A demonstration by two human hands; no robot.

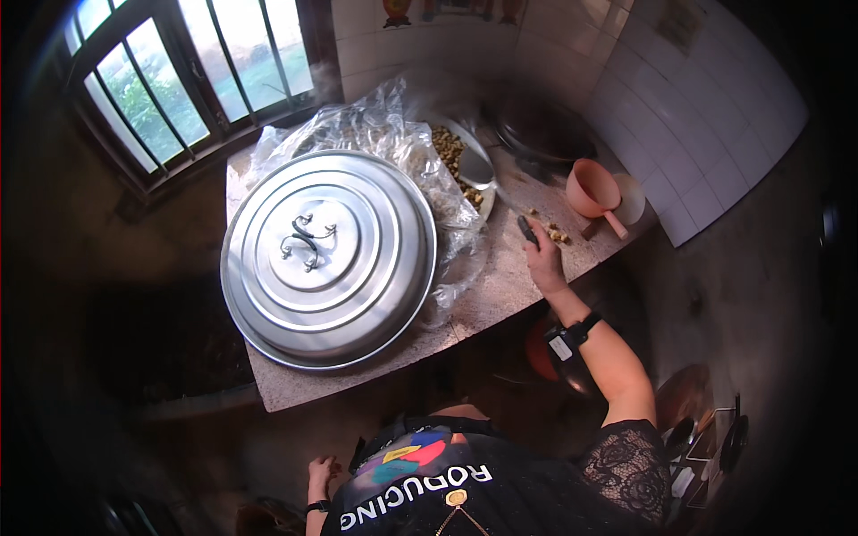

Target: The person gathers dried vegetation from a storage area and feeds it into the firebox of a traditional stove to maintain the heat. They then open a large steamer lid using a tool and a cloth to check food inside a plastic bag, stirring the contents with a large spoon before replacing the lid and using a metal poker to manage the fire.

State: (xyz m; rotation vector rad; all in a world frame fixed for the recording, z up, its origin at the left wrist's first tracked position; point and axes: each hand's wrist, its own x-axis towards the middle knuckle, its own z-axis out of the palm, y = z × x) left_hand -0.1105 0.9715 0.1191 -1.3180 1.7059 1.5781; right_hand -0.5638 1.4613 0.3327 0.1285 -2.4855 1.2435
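Observation:
My right hand [546, 262] grips the dark handle of a metal spatula [476, 167], whose broad blade rests over small browned food pieces [448, 149] in a pale, wide dish [484, 149]. Clear crumpled plastic [402, 144] lies against the dish's left side. To the left of it is a large round metal lid [322, 321] with a looped wire handle on top. My left hand [324, 469] hangs low beside my body, away from the counter, its fingers loosely bent; nothing shows in it. A few food pieces [556, 233] lie loose on the counter near my right hand.
A pink plastic dipper [593, 187] stands at the right end of the stone-topped counter [499, 295]. Behind it, a dark round pan or lid [543, 130] sits in the corner, blurred by steam. A barred window [201, 80] is at the upper left. Utensils [704, 442] hang or stand at lower right.

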